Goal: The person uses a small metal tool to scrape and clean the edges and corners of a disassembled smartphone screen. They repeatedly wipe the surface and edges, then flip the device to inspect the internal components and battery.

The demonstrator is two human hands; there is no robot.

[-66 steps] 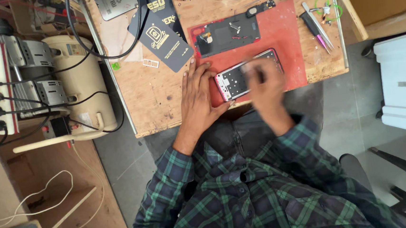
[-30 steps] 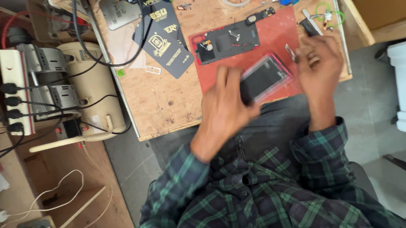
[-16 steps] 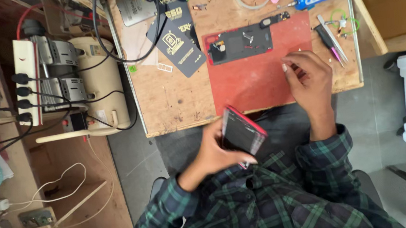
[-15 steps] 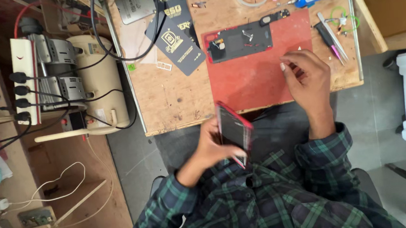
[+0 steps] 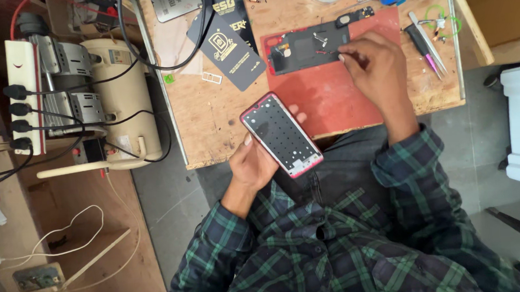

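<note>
The left hand (image 5: 254,164) grips a red-edged phone frame (image 5: 281,135) from beneath, fingers wrapped around its sides, above the lap at the workbench (image 5: 221,115) edge. Its long axis runs diagonally, upper end toward the bench's left. The right hand (image 5: 377,71) pinches a small part, fingertips closed, over the black back cover (image 5: 308,48) on the red mat (image 5: 329,95).

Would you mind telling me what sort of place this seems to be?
Most likely a small phone repair bench. The left hand holds an opened red-edged phone frame, the right hand works at a dark phone panel on a red mat, with tweezers nearby.
</note>
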